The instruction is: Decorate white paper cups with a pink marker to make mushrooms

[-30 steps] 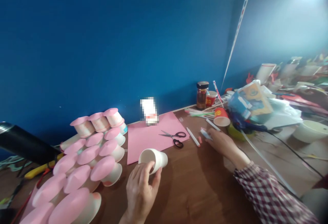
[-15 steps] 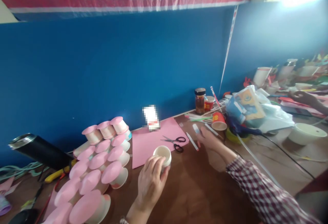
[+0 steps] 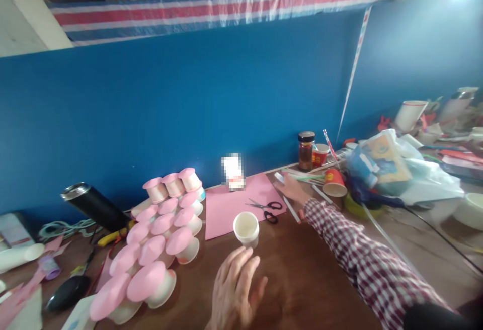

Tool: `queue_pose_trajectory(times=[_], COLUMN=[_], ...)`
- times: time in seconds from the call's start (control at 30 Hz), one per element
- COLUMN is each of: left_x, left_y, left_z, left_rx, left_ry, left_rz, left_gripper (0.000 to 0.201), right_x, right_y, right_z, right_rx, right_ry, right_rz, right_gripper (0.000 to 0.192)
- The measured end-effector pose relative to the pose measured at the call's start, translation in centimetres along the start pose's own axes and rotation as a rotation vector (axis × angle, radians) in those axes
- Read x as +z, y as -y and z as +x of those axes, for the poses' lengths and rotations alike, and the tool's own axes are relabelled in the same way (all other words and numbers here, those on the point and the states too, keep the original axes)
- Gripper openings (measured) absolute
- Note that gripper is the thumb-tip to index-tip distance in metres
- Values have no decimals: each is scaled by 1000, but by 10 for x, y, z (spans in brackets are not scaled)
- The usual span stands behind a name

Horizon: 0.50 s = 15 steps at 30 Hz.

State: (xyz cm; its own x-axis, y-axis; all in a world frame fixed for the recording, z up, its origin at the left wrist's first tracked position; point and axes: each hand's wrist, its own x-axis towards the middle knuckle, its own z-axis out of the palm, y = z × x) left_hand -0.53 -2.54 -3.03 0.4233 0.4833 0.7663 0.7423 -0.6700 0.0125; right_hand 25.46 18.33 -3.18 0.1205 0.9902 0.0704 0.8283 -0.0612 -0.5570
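A white paper cup [image 3: 246,225] stands upright on the brown tabletop, at the near edge of a sheet of pink paper [image 3: 222,214]. Just below the cup is my left hand [image 3: 236,290], fingers spread and nothing in it. Farther right, my right hand [image 3: 293,189] reaches past the paper's corner with a short white tube [image 3: 279,177] at its fingertips; its kind is not clear. Black-handled scissors [image 3: 269,207] lie partly open on the paper. On the left, several paper cups topped with pink discs [image 3: 151,250] stand in rows.
A black flask [image 3: 96,207] leans at the left, near a yellow-handled tool [image 3: 116,234]. A dark-lidded jar [image 3: 306,151], a tipped red cup [image 3: 334,183] and a plastic bag [image 3: 426,176] crowd the right. Behind rises a blue partition [image 3: 207,98].
My left hand has let go of the white cup and drawn back toward me. My right hand has moved farther away over the table with the white tube. The view has turned slightly left.
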Motion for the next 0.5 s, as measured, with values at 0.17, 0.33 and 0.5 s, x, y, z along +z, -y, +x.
queue_pose_trajectory(times=[0.17, 0.33, 0.5], left_x=[-5, -5, -2], left_y=[-3, -10, -18], left_z=[-14, -19, -15], left_rx=[20, -26, -69], left_ry=[28, 61, 61], left_rz=[-27, -84, -224], left_gripper=[30, 29, 25], right_x=[12, 9, -12], right_y=[-3, -4, 5], right_z=[9, 8, -5], right_rx=[24, 34, 3], right_ry=[41, 58, 38], right_rz=[-60, -32, 118], right_gripper=[39, 38, 29])
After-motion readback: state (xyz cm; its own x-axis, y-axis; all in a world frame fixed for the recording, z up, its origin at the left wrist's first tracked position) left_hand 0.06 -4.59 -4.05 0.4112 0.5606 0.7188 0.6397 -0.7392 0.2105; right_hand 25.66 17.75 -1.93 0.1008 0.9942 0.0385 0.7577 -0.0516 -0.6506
